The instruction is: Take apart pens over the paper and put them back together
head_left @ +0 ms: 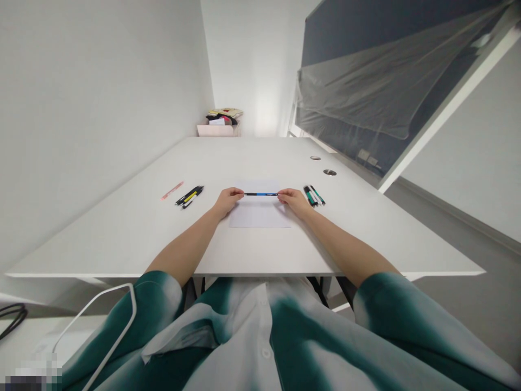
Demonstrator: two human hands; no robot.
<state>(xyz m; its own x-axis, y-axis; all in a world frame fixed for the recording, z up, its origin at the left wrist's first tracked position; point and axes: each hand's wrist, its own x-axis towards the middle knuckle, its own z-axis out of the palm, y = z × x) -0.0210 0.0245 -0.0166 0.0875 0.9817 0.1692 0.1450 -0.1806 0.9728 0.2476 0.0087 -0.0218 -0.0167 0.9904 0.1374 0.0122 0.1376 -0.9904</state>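
Head view is showing the left hand and the right hand pinching opposite ends of a blue-and-black pen between their fingers, holding it level over a white sheet on the bench. Black and yellow pens are lying off to the left, green-and-white pens beside the right hand.

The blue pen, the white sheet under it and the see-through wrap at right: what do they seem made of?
Blue pen: probably plastic, judging by its smooth blue-and-black barrel; too small to rule out metal or rubber parts.
White sheet: likely matte paper, being thin and flat without visible gloss.
See-through wrap: apparently plastic film, faintly shiny; it wrinkles, and the dark panel shows through.
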